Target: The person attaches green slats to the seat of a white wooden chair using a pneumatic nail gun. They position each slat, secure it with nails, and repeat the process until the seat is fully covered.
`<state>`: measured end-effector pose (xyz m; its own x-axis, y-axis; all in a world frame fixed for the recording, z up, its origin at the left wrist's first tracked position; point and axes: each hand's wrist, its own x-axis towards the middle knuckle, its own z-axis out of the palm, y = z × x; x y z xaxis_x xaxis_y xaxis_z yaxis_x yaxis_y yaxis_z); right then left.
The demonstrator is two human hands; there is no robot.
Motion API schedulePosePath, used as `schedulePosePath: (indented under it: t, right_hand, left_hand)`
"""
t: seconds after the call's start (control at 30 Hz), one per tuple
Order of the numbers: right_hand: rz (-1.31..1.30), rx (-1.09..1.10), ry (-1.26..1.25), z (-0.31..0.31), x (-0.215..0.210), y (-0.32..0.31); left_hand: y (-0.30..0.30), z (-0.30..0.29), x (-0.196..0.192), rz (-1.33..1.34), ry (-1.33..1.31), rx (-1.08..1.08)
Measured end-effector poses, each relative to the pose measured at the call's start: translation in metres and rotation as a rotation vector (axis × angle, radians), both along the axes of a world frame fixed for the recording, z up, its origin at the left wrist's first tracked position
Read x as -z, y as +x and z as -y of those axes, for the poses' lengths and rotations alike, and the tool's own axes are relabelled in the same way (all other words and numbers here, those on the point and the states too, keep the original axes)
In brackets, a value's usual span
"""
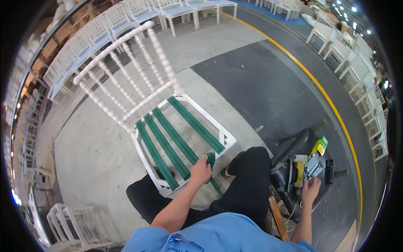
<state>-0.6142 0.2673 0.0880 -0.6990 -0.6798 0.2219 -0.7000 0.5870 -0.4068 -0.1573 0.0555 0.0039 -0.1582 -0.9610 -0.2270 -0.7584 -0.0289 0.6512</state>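
A white wooden chair frame (pixel 226 144) with turned spindles in its back stands in front of me, tilted in view. Several green webbing straps (pixel 166 145) run across its open seat from back to front. At the front rail my left hand (pixel 201 171) is closed around a loose green webbing strap (pixel 215 187), whose tail hangs down beside my leg. Off to the right, my right hand (pixel 310 190) has its fingers curled against grey metal strips (pixel 313 166) on a black padded stool (pixel 299 145). What those fingers grip, if anything, is hidden.
Around the strips on the stool lie a yellow-handled tool (pixel 299 174), a green and yellow box (pixel 320 145) and a black tool (pixel 329 171). Rows of white chairs (pixel 174 11) line the back and right (pixel 357 69). A white frame (pixel 69 220) stands lower left.
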Motion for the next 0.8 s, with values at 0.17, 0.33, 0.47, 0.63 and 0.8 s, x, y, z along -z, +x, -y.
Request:
schedulePosePath:
  t: [0.17, 0.33, 0.47, 0.63, 0.8]
  right_hand:
    - [0.316, -0.482, -0.261, 0.125, -0.004, 0.089]
    - [0.776, -0.849, 0.091, 0.183, 0.000, 0.228]
    - [1.680, -1.122, 0.382, 0.169, 0.003, 0.305]
    - [1.323, -1.287, 0.631, 0.172, -0.013, 0.308]
    - [1.274, -1.111, 0.307, 0.203, -0.045, 0.305]
  left_hand:
    - [0.019, -0.057, -0.010, -0.025, 0.099, -0.091]
    - [0.032, -0.073, -0.048, -0.527, 0.203, -0.410]
    - [0.042, -0.045, -0.104, -1.170, 0.139, -0.605]
    - [0.074, 0.002, -0.163, -1.305, -0.070, -0.582]
    - [0.057, -0.013, -0.148, -1.157, -0.053, -0.550]
